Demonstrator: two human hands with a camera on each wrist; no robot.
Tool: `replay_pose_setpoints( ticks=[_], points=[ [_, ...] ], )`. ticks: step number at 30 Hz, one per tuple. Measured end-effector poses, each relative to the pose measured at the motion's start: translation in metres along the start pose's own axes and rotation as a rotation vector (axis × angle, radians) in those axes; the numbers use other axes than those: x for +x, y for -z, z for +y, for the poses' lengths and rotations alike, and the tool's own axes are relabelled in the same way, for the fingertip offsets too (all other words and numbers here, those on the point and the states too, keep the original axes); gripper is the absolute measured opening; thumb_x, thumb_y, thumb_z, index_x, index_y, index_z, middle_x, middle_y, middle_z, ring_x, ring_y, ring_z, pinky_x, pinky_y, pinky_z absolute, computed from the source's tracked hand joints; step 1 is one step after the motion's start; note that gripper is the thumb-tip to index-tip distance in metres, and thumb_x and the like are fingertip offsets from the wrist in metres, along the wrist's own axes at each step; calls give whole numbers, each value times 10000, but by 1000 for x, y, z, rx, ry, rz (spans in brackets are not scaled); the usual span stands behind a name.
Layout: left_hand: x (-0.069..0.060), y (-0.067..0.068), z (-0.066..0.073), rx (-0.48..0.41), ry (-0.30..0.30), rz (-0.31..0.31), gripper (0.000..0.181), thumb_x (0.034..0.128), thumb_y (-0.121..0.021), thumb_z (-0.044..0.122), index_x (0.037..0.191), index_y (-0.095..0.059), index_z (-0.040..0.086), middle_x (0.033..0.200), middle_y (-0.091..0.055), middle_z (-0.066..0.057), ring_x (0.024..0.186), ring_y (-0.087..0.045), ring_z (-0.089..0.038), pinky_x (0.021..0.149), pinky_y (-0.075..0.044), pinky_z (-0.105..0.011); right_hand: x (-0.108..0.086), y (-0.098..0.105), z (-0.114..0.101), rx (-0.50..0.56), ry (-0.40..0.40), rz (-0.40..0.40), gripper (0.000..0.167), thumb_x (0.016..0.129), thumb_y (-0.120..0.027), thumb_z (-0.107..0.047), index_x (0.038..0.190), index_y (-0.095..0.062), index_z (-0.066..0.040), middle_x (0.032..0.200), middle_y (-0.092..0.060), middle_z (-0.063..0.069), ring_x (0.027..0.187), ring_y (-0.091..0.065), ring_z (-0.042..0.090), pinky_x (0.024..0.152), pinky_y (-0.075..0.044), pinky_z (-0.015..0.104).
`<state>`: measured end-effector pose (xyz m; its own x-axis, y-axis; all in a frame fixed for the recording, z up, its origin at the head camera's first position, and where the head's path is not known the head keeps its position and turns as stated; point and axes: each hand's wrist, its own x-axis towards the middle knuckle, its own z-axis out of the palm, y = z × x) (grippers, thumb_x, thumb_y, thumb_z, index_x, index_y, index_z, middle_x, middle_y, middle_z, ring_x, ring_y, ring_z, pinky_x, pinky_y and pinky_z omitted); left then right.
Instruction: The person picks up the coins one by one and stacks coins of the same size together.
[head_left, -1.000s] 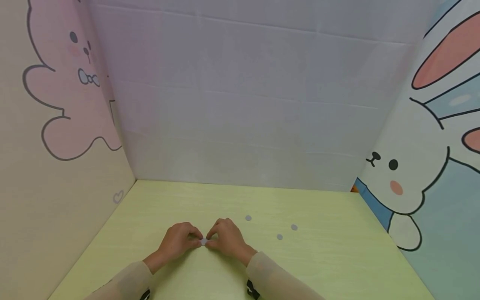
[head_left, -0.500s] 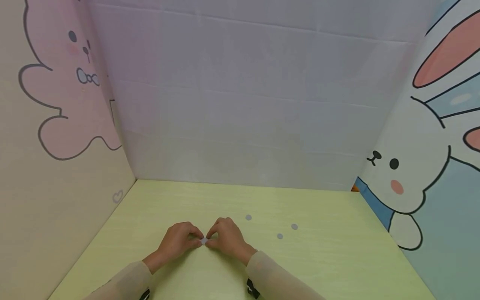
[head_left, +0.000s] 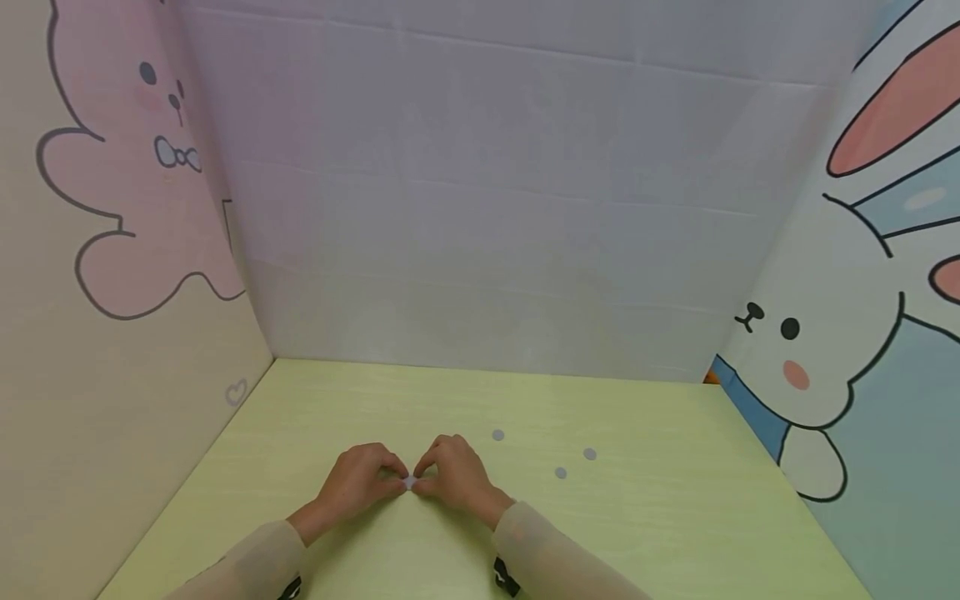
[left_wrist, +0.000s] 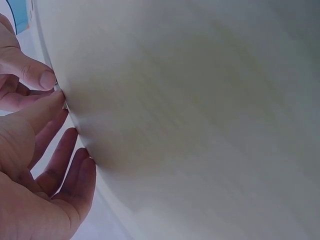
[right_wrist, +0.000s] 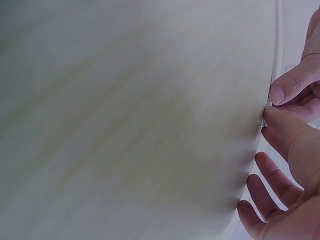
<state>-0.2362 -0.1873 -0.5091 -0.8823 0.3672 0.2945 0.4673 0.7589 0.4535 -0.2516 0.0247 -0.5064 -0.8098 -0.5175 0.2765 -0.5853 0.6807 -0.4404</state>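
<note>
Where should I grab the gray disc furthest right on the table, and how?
I'd pinch the rightmost gray disc by opposite points on its rim, coming from above with the nearer right hand, once it releases the held disc. The rightmost one is round, looks thin and lies flat on the table with nothing touching it, so the rim is probably easiest.

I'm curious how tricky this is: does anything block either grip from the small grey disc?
Nothing visible does: left grip and right grip touch the small grey disc from opposite sides; three other discs lie farther right.
</note>
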Motion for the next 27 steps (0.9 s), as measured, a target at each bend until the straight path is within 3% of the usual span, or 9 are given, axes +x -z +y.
replay_pose_setpoints(
  ticks=[8, 16, 27],
  points=[
    [-1, 2, 2, 1, 1, -7, 111, 819, -933, 200, 865, -838, 232, 885, -732, 127, 882, -690, -138, 823, -565, -389, -1, 1, -1, -20, -6, -17, 74, 854, -916, -235, 885, -873, -183, 931, -723, -40, 848, -550, 79, 753, -459, 194],
    [-1, 5, 5, -6, 26, -18, 112, 814, -935, 215, 868, -838, 225, 881, -733, 120, 872, -685, -136, 800, -543, -351, 1, 10, 13, -18, 10, -92, 136, 872, -888, -226, 995, -868, -172, 980, -771, -99, 962, -639, 82, 888, -523, 251],
    [-1, 2, 6, -38, 69, -31, 102, 829, -925, 214, 879, -841, 243, 894, -736, 134, 883, -686, -134, 798, -537, -335, -13, 58, 62, 55, -111, 70, 240, 925, -827, -138, 1151, -810, -59, 1136, -731, 109, 1072, -669, 344, 939, -549, 529]
  ],
)
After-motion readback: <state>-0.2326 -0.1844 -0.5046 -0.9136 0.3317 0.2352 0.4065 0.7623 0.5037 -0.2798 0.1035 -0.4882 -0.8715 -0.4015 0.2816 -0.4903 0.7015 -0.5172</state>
